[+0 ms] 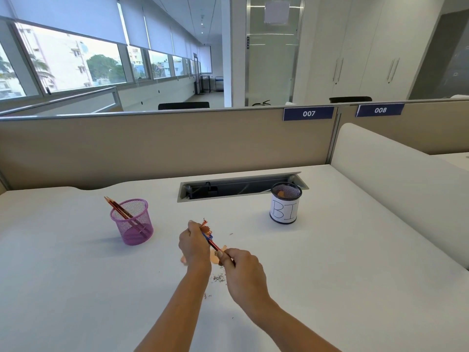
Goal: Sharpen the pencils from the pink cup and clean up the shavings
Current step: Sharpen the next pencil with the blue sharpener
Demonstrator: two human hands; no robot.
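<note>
While the left hand (194,246) clenches its fingers round the blue sharpener (208,236) above the table (342,262), the right hand (242,268) pinches the pencil (215,246) near its tail, likely for twisting leverage. Shavings (219,278) lie beneath. The pink cup (132,222) stands well left, and the black cup (285,207) marked BI well right.

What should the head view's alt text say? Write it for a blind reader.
At a white desk, the left hand grips a blue sharpener while the right hand holds a pencil in it, shavings scattered beneath. A pink cup with pencils stands left, a black cup right.
</note>
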